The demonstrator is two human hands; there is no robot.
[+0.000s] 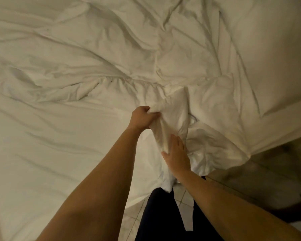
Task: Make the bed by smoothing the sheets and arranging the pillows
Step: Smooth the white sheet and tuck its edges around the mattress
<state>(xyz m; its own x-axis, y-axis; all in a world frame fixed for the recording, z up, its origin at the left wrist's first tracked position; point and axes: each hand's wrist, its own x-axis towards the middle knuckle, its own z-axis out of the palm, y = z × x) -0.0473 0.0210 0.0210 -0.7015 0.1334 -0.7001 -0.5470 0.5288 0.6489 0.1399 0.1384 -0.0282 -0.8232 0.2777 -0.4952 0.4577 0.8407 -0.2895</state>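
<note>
Between the left hand (142,117) and the right hand (176,153) rises a bunched ridge of sheet (172,108). The left hand clenches its far end; the right hand lies flat on the near end, fingers straight. Best to draw the ridge taut, then sweep outward over the creases beyond.

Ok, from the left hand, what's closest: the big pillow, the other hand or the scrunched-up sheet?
1. Scrunched-up sheet: gripped by the left hand itself.
2. Right hand: just beside it, nearer the person, resting on that sheet.
3. Big pillow: far off, upper right.
</note>
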